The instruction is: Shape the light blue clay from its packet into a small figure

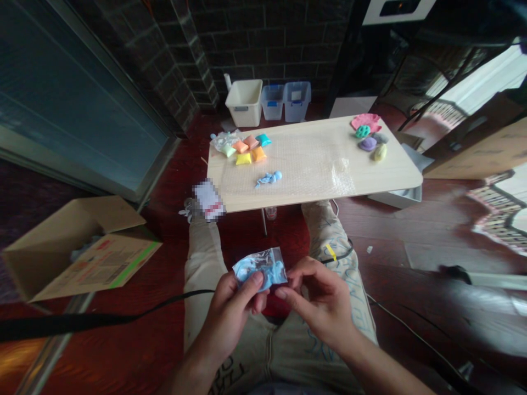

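My left hand [239,302] grips a small clear plastic bag with light blue modelling clay [263,270] inside, thumb on top and fingers beneath. The bag is tilted above my lap. Beside its right edge is my right hand [315,293], fingers curved, with a gap between thumb and index finger. The fingertips are close to the bag's corner; whether they touch it I cannot tell. Farther off, a light blue clay piece [269,178] with a round end and thin strands lies on bubble wrap [304,159] on the low table [395,170].
Several coloured clay packets [251,149] lie at the table's left, beside crumpled clear plastic [225,140]. Shaped clay pieces [368,144] sit at its right end. A cardboard box [123,258] stands open on the left floor. Plastic bins [245,104] line the wall. Cables [415,323] cross the floor.
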### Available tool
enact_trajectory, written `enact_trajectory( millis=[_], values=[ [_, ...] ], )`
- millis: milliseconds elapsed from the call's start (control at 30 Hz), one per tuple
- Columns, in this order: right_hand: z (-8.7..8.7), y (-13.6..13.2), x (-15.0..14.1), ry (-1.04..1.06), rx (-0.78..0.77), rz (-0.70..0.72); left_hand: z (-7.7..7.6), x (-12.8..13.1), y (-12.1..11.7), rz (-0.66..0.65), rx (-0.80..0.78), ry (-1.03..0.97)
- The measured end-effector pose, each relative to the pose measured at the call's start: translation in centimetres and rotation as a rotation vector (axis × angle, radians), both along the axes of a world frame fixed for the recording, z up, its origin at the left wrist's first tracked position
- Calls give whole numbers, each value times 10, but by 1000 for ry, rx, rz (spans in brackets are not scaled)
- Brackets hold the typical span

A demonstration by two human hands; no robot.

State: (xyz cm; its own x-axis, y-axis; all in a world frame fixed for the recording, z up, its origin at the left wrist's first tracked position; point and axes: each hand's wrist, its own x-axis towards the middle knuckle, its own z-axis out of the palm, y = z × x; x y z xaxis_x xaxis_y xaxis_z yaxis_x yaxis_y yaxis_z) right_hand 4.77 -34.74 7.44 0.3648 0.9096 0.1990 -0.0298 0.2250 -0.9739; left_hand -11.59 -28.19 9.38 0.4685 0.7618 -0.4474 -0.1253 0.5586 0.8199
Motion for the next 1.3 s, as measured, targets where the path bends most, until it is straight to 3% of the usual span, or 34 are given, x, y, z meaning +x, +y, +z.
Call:
enact_trajectory(
  millis=[167,333,667,900,1033,1300],
  values=[
    [2,1,1,-49,-2,6,1,4,-5,16,-73,-60],
    [3,2,-1,155,-139,111,-1,2,-6,-25,-78,-70],
    [5,0,-2,176,-209,161,-11,-7,4,-186,224,178],
    [0,8,-3,436,-302,137,-3,-7,7,-275,347,296],
    [-3,5,3,446,-267,129,3,-10,8,-261,421,371],
    [0,4,3,274,-150,75,6,-10,12,-199,444,381]
  ],
)
